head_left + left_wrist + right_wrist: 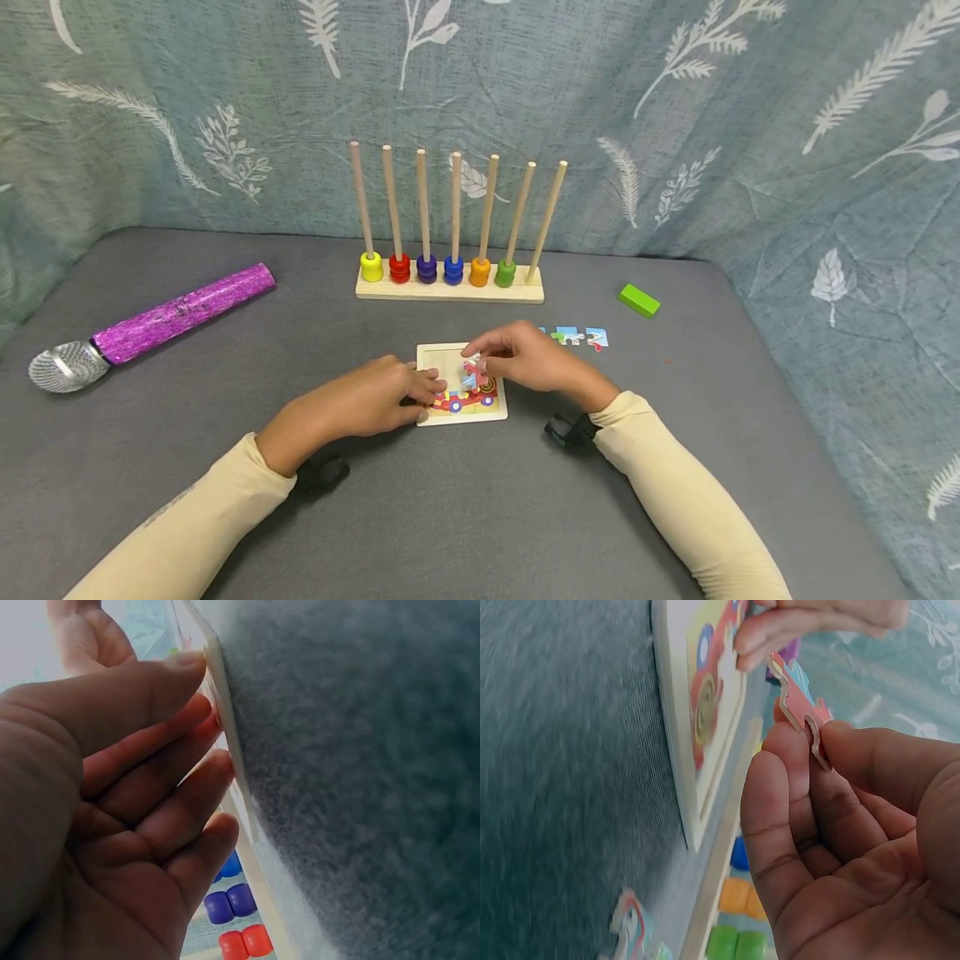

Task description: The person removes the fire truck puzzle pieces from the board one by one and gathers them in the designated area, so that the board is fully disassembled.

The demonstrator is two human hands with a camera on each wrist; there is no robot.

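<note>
A wooden jigsaw tray [461, 422] with a pale rim lies on the grey table, a red vehicle picture partly laid along its lower part. My left hand [378, 396] rests on the tray's left side, thumb and fingers loosely extended against its edge. Over the tray, my right hand [528, 358] pinches a red and blue puzzle piece [799, 701] between thumb and fingers. That piece is tilted and held above the board in the right wrist view. Several loose puzzle pieces [568, 335] lie beyond the right hand, some partly hidden by it.
Behind the tray stands a wooden peg rack [450, 291] with upright rods and coloured beads. A purple glittery microphone [187, 312] lies at the left. At the right back is a green block [639, 301]. A leaf-patterned curtain [525, 83] hangs behind the table.
</note>
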